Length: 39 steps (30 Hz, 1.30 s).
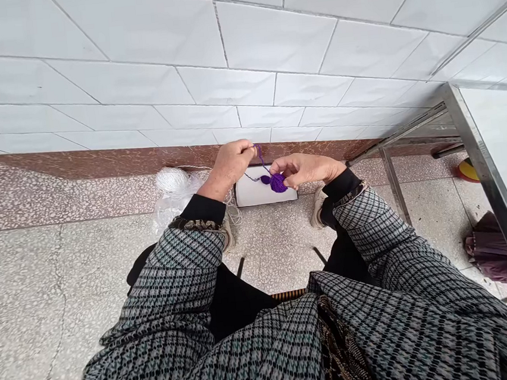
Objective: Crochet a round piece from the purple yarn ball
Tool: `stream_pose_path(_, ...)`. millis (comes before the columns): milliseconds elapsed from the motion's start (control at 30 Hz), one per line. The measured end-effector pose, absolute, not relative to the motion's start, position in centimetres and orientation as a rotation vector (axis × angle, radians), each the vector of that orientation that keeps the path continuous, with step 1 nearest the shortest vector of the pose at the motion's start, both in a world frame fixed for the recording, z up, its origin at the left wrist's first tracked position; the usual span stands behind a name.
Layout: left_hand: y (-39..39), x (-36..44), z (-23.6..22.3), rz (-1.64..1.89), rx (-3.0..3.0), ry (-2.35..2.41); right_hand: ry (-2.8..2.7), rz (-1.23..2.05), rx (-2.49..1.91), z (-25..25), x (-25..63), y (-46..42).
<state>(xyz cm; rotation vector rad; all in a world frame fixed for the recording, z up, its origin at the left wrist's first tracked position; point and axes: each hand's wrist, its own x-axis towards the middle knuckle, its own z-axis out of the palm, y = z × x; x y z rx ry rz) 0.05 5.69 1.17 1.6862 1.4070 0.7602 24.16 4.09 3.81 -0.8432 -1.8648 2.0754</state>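
Between the fingers of my right hand (306, 168) is a small ball of purple yarn (278, 182). A purple strand (261, 155) runs from the ball up to my left hand (231, 161), whose thumb and forefinger pinch it. My left hand is a little higher and to the left of the ball. Below both hands lies a white flat box or board (258, 194) with a dark edge on the floor. A dark shadow of the ball falls on its surface, and a thin dark line trails there from near my left hand.
White yarn (172, 179) and a clear plastic bag (170, 205) lie on the floor at left, with loose white strands near my shoe. A tiled wall (235, 90) rises ahead. At right stands a metal-framed table (478, 156); dark purple cloth (494, 247) lies beneath it.
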Motion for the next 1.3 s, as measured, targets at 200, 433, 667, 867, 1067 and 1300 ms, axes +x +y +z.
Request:
stream_pose_path(200,6.5,-1.9,0.7,0.869,1.574,1.823,-1.748,1.972,-1.11,4.7,24.6,4.2)
stream_pose_path(433,5.0,-0.5,1.2,0.915,1.646,1.32,-1.702,1.919,-1.29,4.9,24.3,4.1)
stream_pose_path(667,4.1,0.0,1.6,0.476,1.444,0.898,-1.631,2.049,-1.185,3.9,24.8,4.7)
stream_pose_path(867,5.2,-1.3,2.8,0.501,1.59,0.924,-1.708,2.154,-1.093,3.7,25.1,4.7)
stream_pose_path(1067,5.6,-0.6,1.4,0.611,1.542,0.984,-1.681,2.199,-0.863,3.2,25.0,4.5)
stream_pose_path(1300,4.9,1.6,0.3,0.733,1.473,1.025,-1.363,1.903,-0.928,3.0,24.4,4.8)
